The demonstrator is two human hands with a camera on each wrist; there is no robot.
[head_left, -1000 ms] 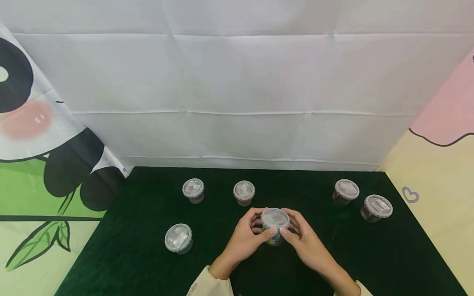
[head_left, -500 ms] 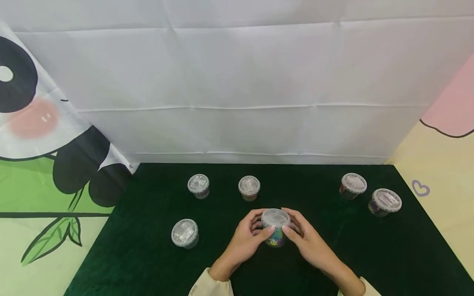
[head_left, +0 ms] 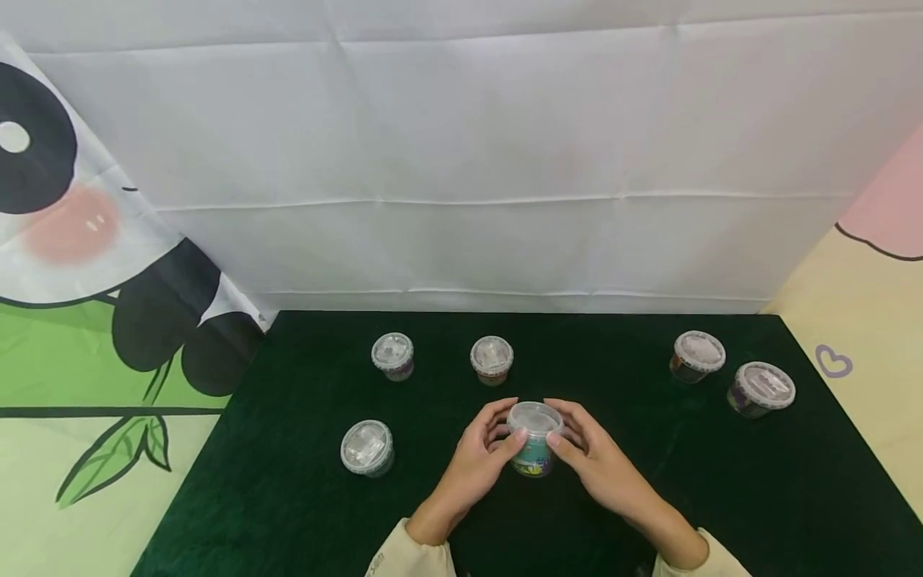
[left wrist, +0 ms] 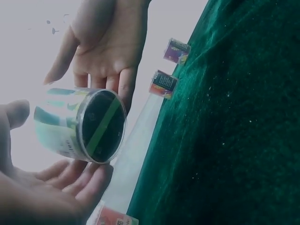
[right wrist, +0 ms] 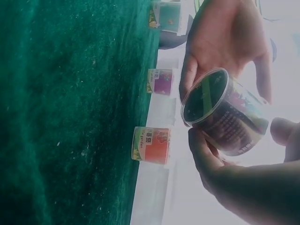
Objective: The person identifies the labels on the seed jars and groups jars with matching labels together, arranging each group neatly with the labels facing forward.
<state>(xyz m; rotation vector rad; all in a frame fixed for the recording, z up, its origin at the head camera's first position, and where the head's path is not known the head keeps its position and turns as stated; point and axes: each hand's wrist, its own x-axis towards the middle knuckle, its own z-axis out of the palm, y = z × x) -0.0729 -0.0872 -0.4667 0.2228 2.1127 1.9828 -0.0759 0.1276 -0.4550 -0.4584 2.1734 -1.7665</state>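
One lidded tub (head_left: 532, 455), lower centre of my head view, held above the green table (head_left: 288, 529); left hand (head_left: 472, 463) and right hand (head_left: 602, 465) both grip its sides. I've got another tub (head_left: 368, 447) lower left-centre, two right-side tubs (head_left: 762, 388), two middle tubs (head_left: 493, 359), white cloth (head_left: 469, 144) behind.

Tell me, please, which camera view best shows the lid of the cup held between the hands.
The head view, which looks down on the lid, its round top almost fully in sight. The left wrist and right wrist views show the base and printed side of the cup; the lid's top faces away, hidden.
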